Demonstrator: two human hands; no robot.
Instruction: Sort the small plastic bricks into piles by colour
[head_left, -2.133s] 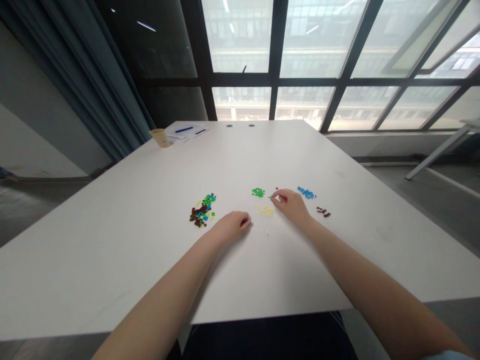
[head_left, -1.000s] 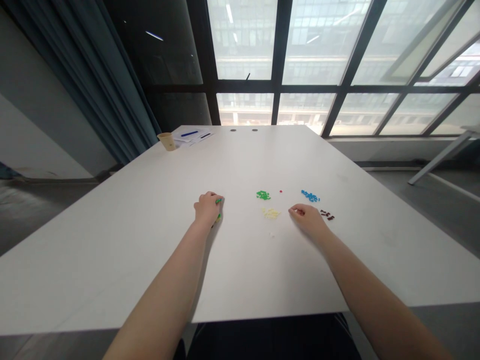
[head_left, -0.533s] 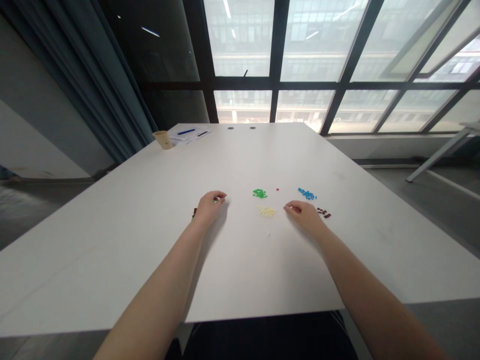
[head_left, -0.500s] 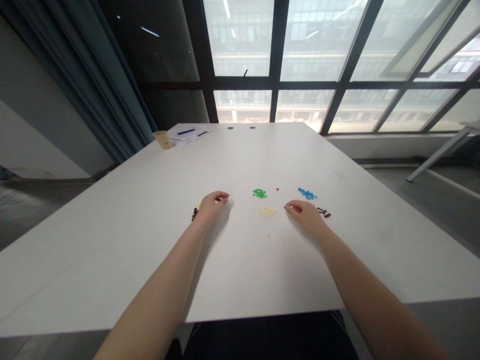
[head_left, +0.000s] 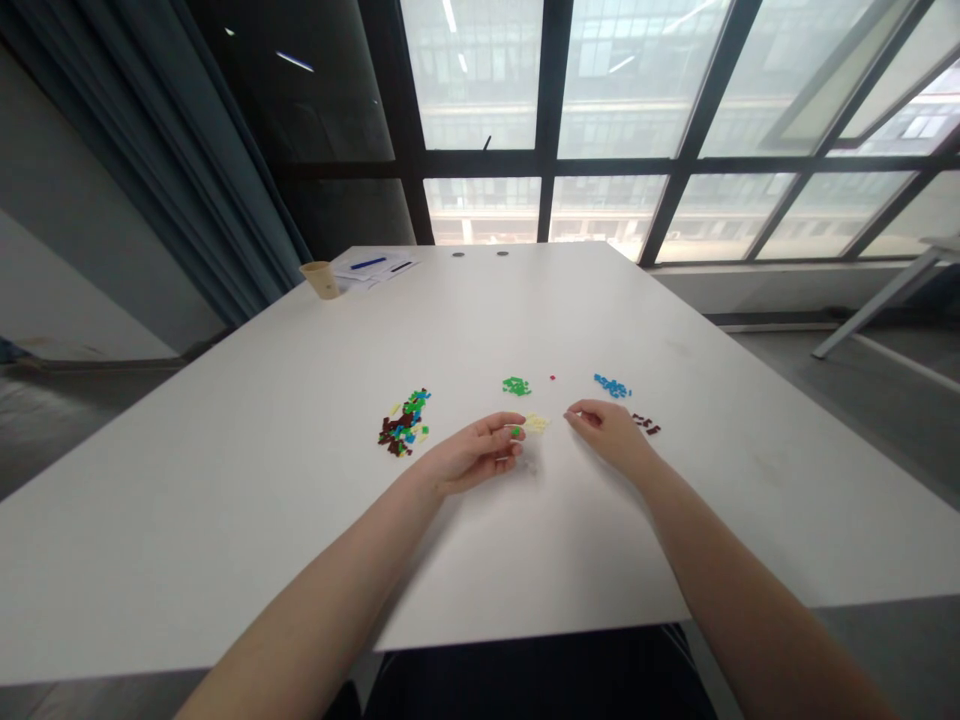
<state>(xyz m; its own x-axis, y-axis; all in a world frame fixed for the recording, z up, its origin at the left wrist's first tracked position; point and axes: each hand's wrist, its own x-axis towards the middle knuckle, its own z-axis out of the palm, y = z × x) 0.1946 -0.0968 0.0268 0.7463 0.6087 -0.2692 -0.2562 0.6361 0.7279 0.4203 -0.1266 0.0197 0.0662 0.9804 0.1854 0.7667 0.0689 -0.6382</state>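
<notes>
My left hand (head_left: 480,455) is over the table, its fingers curled round a small green piece (head_left: 516,432) at the fingertips. Just beyond them lies a little heap of pale yellow pieces (head_left: 536,424), partly hidden. My right hand (head_left: 606,428) rests to the right of that heap, thumb and fingertips pinched together; whatever is between them is too small to make out. Dark brown pieces (head_left: 646,424) lie beside its knuckles, and blue pieces (head_left: 613,386) are behind it. Green pieces (head_left: 516,386) form another heap farther back, with a single red piece (head_left: 553,378) to their right.
A mixed pile of brown, green, blue and yellow pieces (head_left: 403,425) is on the left of the white table (head_left: 480,320). At the far left corner stand a paper cup (head_left: 322,281) and papers (head_left: 375,267) with a blue pen (head_left: 368,263) on top.
My left hand has moved right from beside the mixed pile to near the yellow heap, uncovering the pile and showing a green piece. My right hand has hardly moved.
</notes>
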